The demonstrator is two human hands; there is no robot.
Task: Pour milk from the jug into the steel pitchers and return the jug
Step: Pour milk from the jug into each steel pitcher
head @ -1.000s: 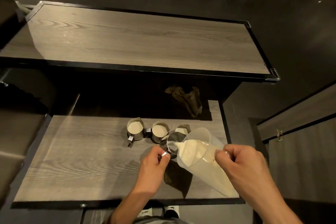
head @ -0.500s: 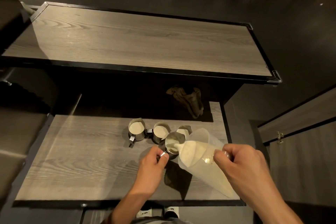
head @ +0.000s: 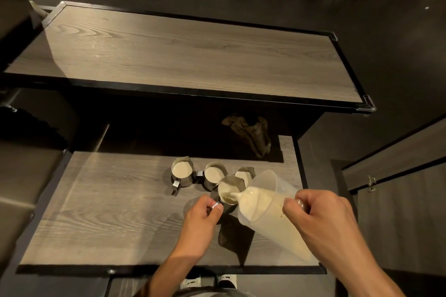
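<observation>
My right hand point(head: 323, 219) grips a clear plastic jug point(head: 263, 202) of milk, tilted to the left so its spout pours into a steel pitcher point(head: 228, 194). My left hand point(head: 200, 219) holds that pitcher by its handle. Behind it on the lower wooden shelf point(head: 108, 212) stand three more steel pitchers: the left one point(head: 182, 172) and the middle one point(head: 214, 175) hold milk, and the right one point(head: 245, 173) is partly hidden by the jug.
A dark cloth point(head: 234, 236) lies on the shelf under the jug. A crumpled brown rag point(head: 253, 136) sits at the back right in shadow. A higher wooden counter point(head: 181, 55) spans the rear. A cabinet door point(head: 398, 176) stands to the right.
The jug has tipped further and milk has risen in the held pitcher. Both hands have stayed in about the same place.
</observation>
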